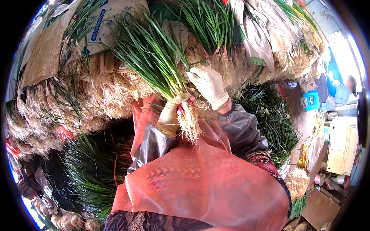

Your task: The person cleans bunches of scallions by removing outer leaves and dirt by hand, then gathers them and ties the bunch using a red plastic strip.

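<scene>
A bunch of spring onions [169,79] rises in front of me, its green leaves fanning up and to the left, its pinkish bulbs and pale roots [190,125] hanging down. My left hand [169,115], in a cream glove, is closed around the bunch just above the bulbs. Close by on the right side of the stalks is my right hand [210,85], also gloved. Its fingers are partly bent and apart, with nothing plainly held in them. Whether its fingertips touch the outer leaves is hard to make out.
A long pile of rooted spring onions [96,94] runs across the far side, partly covered by sacks [266,30]. More green leaves [266,123] lie at right and lower left [90,173]. A person [341,92] sits far right near a blue crate [311,101].
</scene>
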A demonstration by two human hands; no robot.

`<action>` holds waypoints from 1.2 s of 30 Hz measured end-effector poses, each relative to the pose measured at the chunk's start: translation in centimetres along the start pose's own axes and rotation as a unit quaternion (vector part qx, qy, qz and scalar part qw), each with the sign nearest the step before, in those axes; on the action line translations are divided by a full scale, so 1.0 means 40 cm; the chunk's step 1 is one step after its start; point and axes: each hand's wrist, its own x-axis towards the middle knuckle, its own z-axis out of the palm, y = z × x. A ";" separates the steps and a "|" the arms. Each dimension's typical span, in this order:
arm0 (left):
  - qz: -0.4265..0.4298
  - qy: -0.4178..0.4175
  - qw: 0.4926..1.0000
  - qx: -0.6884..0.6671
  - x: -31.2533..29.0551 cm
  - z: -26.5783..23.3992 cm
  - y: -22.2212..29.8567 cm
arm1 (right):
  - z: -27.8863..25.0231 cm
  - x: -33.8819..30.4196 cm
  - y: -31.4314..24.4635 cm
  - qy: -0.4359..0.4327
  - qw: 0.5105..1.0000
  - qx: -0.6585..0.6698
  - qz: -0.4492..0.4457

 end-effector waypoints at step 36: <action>0.058 -0.047 0.997 -0.019 -0.041 0.015 0.097 | -0.050 0.115 0.132 -0.071 0.887 0.235 0.390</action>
